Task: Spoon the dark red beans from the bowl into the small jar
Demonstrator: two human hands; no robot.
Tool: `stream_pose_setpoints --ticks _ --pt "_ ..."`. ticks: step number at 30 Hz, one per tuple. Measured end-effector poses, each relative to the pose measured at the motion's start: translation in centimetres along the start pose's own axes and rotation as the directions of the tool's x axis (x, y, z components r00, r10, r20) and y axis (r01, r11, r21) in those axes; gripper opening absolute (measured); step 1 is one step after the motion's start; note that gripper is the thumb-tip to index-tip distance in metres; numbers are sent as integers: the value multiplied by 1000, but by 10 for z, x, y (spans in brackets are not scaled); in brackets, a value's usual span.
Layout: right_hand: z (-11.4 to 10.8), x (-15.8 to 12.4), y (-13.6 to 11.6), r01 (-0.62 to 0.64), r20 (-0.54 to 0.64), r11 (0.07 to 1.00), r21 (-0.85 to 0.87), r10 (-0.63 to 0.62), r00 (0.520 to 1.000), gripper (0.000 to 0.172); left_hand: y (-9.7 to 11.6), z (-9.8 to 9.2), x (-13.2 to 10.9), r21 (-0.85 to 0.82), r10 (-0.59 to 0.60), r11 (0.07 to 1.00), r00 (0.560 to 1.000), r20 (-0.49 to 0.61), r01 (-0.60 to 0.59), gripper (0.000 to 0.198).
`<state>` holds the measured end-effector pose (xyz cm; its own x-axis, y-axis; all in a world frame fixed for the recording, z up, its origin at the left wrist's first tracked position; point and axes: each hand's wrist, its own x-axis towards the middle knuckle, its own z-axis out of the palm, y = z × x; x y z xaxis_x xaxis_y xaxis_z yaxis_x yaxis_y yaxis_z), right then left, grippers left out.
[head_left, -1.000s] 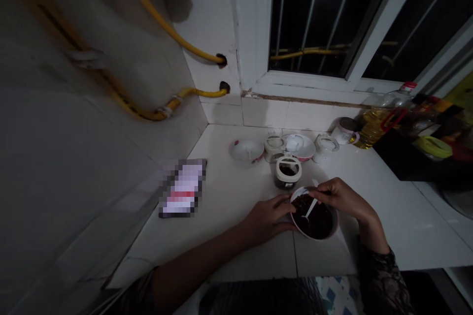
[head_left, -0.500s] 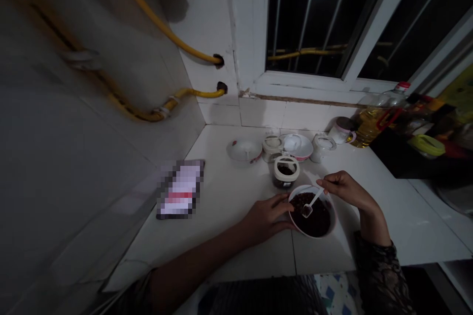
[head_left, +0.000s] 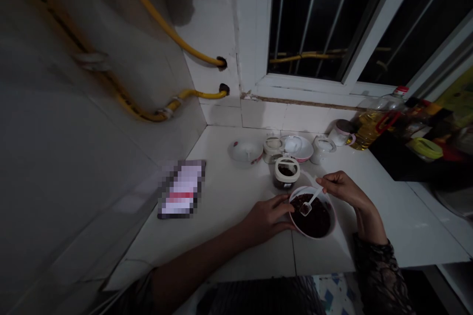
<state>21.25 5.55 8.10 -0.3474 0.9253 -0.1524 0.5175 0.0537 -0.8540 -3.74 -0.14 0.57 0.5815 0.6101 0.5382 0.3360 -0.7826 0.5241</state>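
A small bowl [head_left: 330, 229] full of dark grains sits on the white counter [head_left: 229, 216] near the front edge. My left hand [head_left: 268, 216] grips the bowl's left rim, fingers curled against it. My right hand [head_left: 342, 189] pinches the handle of a small white spoon [head_left: 309, 203], whose tip rests in the grains. Just behind the bowl stands an open jar [head_left: 286, 173] with dark contents and a white collar.
Behind the jar are a white bowl [head_left: 246, 150], two more small jars [head_left: 272, 149], a plate [head_left: 296, 147] and a cup [head_left: 342, 131]. An oil bottle [head_left: 373, 120] and a dark stove [head_left: 414, 162] are at right. A packet [head_left: 182, 188] lies at left. Yellow hoses [head_left: 173, 103] run along the wall.
My right hand has lifted back from over the bowl to its far right rim, tilting the spoon so its tip sits on the grains. The left hand stays on the rim.
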Motion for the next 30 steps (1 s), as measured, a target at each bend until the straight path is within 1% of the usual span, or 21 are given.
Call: stream_pose_setpoints --ticks 4,11,15,17,20,22,23,25,27,28,29,30 --pt "2 1 1 0 -12 1000 12 0 1000 53 1 0 0 -3 15 1000 1000 -19 -15 36" --pt "2 1 -1 -27 -37 999 40 29 999 55 0 1 -1 0 -20 1000 1000 18 20 35" --pt "2 1 -3 -48 -63 995 86 54 997 54 0 1 -1 -10 -18 1000 1000 1 18 36" --pt "4 3 -3 -54 -102 988 142 69 992 53 0 0 0 -16 -13 1000 1000 -7 13 37" --pt "10 10 -3 -18 -232 966 260 81 969 52 2 -1 1 -17 -6 1000 1000 -12 6 38" --pt "15 15 -6 34 -348 951 309 80 934 52 3 -1 1 -10 -3 1000 1000 -17 3 39" --pt "18 18 -8 66 -412 950 305 69 908 52 3 -1 1 -7 -3 1000 1000 -19 2 39" --pt "24 20 -13 141 -549 966 215 0 836 52 3 -1 1 -3 -5 1000 1000 -21 5 40" --pt "29 20 -16 210 -659 978 2 -157 736 50 3 -1 1 -5 -6 1000 1000 -20 6 40" --pt "31 19 -17 237 -675 961 -141 -268 687 48 3 -1 1 -7 -5 1000 1000 -20 5 40" --pt "33 19 -17 259 -654 920 -293 -390 648 46 3 -1 2 -8 -6 1000 1000 -18 6 40" --pt "35 18 -17 275 -597 854 -442 -509 620 44 3 -1 2 -7 -9 1000 1000 -15 8 39"
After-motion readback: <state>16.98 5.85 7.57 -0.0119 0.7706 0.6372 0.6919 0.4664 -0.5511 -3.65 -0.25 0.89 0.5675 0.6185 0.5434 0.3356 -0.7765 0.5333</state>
